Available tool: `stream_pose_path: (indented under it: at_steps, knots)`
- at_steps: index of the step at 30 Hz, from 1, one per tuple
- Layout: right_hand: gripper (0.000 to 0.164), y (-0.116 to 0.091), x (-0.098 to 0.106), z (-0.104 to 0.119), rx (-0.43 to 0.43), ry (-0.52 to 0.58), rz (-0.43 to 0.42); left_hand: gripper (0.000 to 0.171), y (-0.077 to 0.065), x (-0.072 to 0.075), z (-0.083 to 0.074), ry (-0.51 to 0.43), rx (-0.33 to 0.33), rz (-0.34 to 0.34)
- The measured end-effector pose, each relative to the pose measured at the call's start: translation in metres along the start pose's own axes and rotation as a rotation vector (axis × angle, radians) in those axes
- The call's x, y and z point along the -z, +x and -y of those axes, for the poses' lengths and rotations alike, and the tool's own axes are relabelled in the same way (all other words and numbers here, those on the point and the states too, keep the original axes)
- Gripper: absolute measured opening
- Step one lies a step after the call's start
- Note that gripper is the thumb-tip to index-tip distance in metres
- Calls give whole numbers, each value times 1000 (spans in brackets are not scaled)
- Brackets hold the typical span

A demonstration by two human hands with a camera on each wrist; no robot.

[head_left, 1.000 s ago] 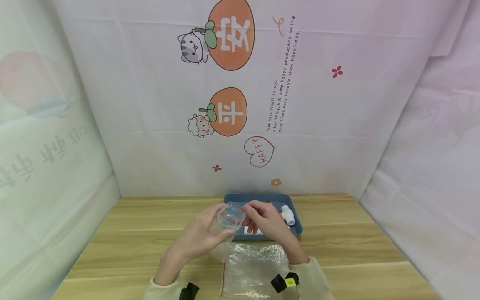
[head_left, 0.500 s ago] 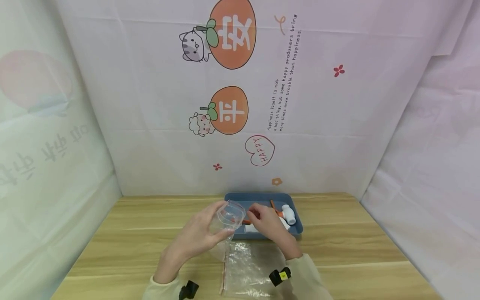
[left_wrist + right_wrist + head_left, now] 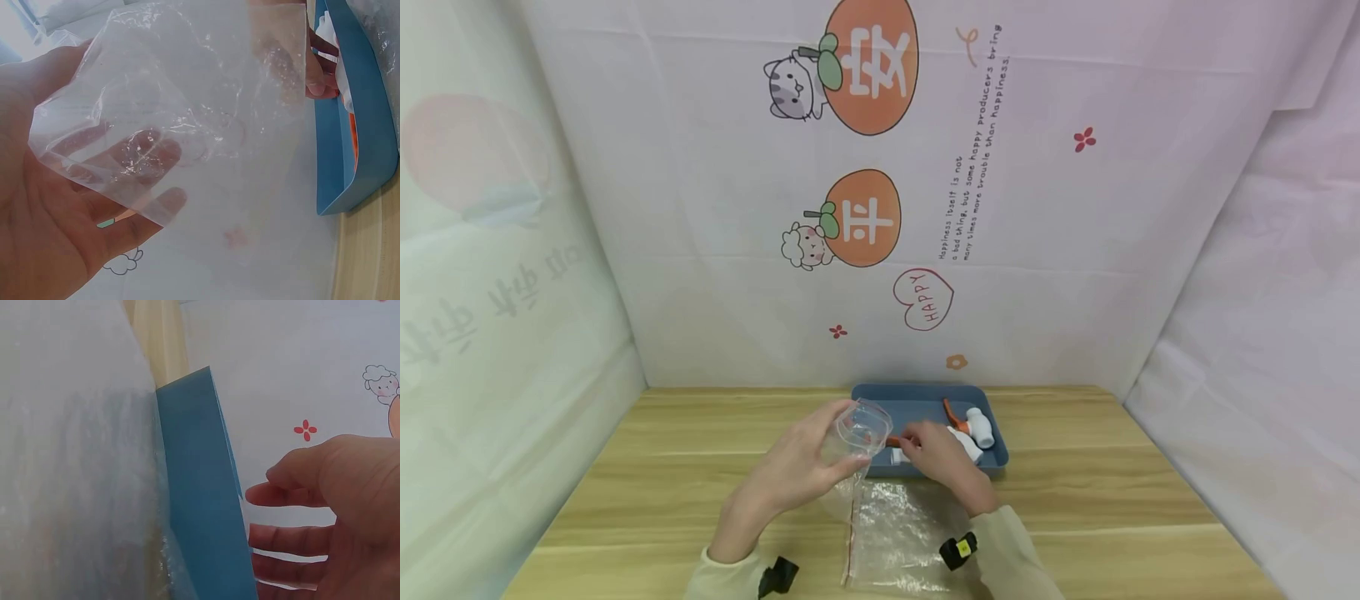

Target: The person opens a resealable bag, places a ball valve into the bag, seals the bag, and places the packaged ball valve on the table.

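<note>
My left hand (image 3: 797, 467) holds a clear plastic bag (image 3: 863, 429) raised over the table, its mouth spread toward the tray. In the left wrist view the fingers show through the film of that bag (image 3: 206, 81), which has nothing visible inside. My right hand (image 3: 940, 454) is lowered into the blue tray (image 3: 917, 389), fingers loosely bent beside the orange handle (image 3: 894, 442) of a white plastic valve (image 3: 967, 447). That hand covers part of the valve, and no grip shows. Another white valve (image 3: 980, 427) with an orange handle lies at the tray's right.
A clear bag (image 3: 898, 533) with a red zip strip lies flat on the wooden table (image 3: 1075, 483) in front of the tray. Printed white cloth (image 3: 737, 208) rises behind the table and at both sides. Both wrists carry small black cameras.
My right hand has left the rim of the held bag and moved down and right into the tray, beside the orange handle. The left hand keeps the bag nearly where it was.
</note>
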State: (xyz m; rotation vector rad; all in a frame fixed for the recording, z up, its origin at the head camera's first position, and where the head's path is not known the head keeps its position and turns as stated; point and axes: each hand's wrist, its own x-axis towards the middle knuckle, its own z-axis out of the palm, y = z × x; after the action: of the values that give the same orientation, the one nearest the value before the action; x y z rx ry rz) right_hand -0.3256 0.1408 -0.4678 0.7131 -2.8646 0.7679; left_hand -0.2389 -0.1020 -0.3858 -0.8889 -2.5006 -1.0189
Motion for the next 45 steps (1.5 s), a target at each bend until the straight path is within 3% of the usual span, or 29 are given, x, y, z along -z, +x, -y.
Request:
stream_pose_path:
  at_steps: [10,17,22,28,37,45]
  knots:
    - [16,1,-1,-9,14,11,40,64,2,1,-2,-8,11,12]
    - [18,-1,1,-15,106,6,89,63,1,-1,-2,-9,13,15]
    - [19,1,2,-15,106,17,104,64,0,0,-2,-15,17,18]
    - [20,2,-4,-15,119,28,54,62,0,0,-3,-4,11,8]
    - [19,0,-14,-16,45,77,13,61,1,-4,-2,-7,-6,16]
    - [13,5,-20,-20,56,97,-54,59,2,-6,-1,-9,-1,27]
